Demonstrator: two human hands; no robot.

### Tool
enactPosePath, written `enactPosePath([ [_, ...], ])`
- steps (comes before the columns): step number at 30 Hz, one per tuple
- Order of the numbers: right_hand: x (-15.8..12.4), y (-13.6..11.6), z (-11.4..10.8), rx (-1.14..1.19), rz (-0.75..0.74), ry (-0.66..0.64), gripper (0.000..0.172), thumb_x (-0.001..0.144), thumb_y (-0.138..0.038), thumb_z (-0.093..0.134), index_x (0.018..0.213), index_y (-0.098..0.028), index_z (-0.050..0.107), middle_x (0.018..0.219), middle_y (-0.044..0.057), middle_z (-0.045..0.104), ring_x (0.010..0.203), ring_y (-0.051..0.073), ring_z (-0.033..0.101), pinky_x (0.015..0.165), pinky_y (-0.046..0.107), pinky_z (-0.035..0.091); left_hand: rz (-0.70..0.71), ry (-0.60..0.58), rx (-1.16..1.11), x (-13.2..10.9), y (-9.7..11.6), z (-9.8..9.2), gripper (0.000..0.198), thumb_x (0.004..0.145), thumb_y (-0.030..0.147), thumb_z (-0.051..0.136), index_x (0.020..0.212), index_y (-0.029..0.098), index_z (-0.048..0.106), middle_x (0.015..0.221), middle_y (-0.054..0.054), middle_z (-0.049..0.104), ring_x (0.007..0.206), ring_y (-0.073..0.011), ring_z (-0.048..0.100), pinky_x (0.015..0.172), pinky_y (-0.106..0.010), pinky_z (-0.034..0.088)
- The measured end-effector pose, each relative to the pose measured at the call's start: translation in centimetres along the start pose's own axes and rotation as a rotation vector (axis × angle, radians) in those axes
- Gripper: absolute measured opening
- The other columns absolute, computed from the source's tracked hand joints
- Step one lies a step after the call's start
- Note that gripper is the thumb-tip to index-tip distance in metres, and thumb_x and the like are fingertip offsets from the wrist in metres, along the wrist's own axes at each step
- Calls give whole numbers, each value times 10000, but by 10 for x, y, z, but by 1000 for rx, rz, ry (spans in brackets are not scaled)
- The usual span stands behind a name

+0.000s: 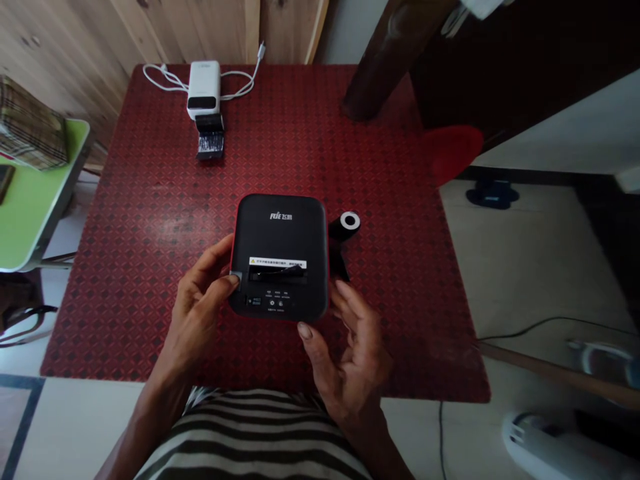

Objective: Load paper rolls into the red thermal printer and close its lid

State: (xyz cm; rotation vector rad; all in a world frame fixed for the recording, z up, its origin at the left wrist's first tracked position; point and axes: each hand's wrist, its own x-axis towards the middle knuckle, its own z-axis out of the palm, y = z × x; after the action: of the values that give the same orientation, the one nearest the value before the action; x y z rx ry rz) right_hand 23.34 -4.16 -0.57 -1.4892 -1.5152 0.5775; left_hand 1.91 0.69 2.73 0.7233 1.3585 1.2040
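Note:
A small black receipt printer (281,233) with a red side edge and white "FEIE" lettering is in front of me. Black material pokes out of its slot, under a white warning label. My left hand (203,293) grips its lower left edge, thumb on the top face near the corner, fingers around the side. By the lower right corner is my right hand (353,347), thumb and fingers apart; whether the fingertips touch the printer is hard to tell. A black paper roll (345,227) with a white core lies just right of the printer.
The red patterned table (165,267) bears a white power bank-like device (204,87) with a white cable (245,83) at the back left; a black strip (210,137) lies before it. A dark wooden post (377,67) stands at the back right. A green table (47,200) is at left.

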Motion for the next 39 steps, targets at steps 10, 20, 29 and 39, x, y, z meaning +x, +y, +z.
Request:
enactPosePath([
  [10,3,-7,4,74,43,12,595,1056,-431,809,1596,-255,632,1419,163,856,1240,312,874,1006,491,769,103,-17,87,0,-13,-2,554,1040,400,746,1591,337,732,1630,-51,742,1563,-371,647,1309,-553,526],
  [20,40,-18,-29,-141,-150,-52,338,1136,-376,734,1462,-289,717,1304,86,897,1157,279,888,990,452,753,126,-52,76,3,-19,-9,567,1053,518,778,1594,353,734,1648,-41,731,1578,-394,636,1324,-572,516],
  [29,142,-62,17,-603,-529,-693,258,1067,-7,648,1154,-192,806,1154,112,889,1064,292,841,953,438,669,351,-64,120,8,-41,-8,627,1111,628,630,1642,298,683,1689,-83,681,1593,-378,594,1361,-565,435],
  [39,161,-67,42,-790,-534,-816,317,1042,37,564,1150,-153,795,1091,142,870,966,291,836,831,395,621,337,-74,115,6,-31,-4,576,1093,552,689,1601,282,686,1625,-105,723,1477,-357,699,1255,-544,560],
])
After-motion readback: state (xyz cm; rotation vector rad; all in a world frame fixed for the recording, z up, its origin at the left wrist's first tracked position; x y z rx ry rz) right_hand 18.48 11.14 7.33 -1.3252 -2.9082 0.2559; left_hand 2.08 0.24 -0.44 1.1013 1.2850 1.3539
